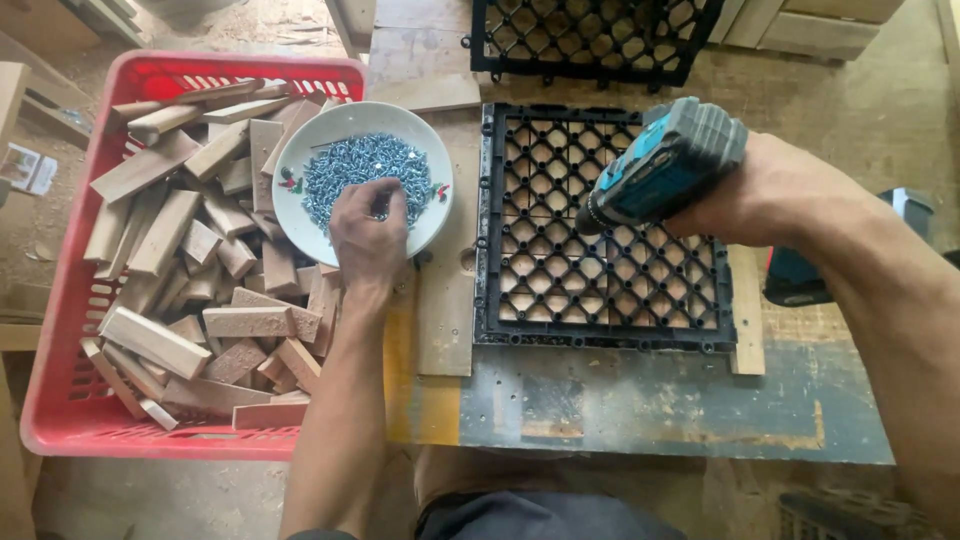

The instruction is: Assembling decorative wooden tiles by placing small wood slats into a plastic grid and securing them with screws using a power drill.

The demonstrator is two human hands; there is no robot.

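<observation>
Worn, paint-stained workbench [640,405] carries all items. Red plastic basket [60,400], slotted walls, sits at its left edge, heaped with short rectangular wooden blocks [190,300], rough-sawn, pale to reddish. Black plastic lattice tile [605,270], diamond-pattern openings, lies flat mid-bench on wooden slats; a second identical tile [590,40] lies beyond it. White ceramic bowl [365,183], round, resting partly over the basket's blocks, holds a pile of small bright metal screws [350,170]. Right hand [760,195] is wrapped firmly around a teal-and-grey cordless drill [665,165], held over the near tile. Left hand [368,235] is in the bowl, fingertips pinched narrowly among the screws
</observation>
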